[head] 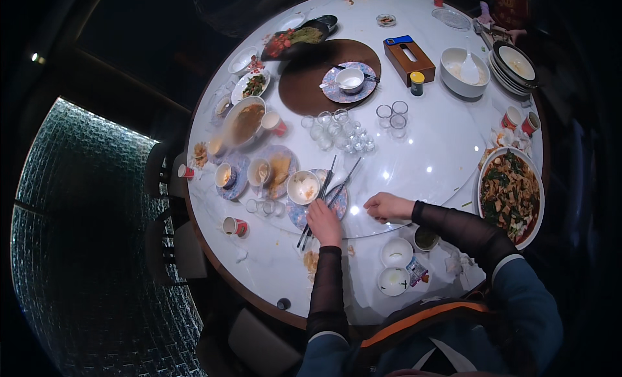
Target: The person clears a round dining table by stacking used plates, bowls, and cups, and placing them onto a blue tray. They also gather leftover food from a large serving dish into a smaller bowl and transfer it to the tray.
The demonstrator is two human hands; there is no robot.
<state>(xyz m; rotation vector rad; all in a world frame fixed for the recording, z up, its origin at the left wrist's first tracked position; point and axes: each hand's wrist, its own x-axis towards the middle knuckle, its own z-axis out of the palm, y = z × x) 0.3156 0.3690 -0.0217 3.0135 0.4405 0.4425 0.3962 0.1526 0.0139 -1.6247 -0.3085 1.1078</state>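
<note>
My left hand (324, 222) grips black chopsticks (332, 175) that lie slantwise over a blue-and-pink patterned plate (297, 214). A white bowl (303, 187) with food remains sits on that plate, just beyond my fingers. To the right, my right hand (388, 207) hovers at the edge of the glossy turntable (427, 168), its fingers loosely bent, with nothing visible in it. Nearer my body are two small white bowls (397, 253) with scraps, a dark cup (426, 238) of liquid and a torn snack packet (417, 271).
Several clear glasses (335, 129) stand mid-table. At right are a large dish of food (511, 197), paper cups (511, 118), stacked plates (513, 66) and a serving bowl (465, 75). A wooden tissue box (410, 61) lies beyond. Another person's hand (485, 18) shows at upper right.
</note>
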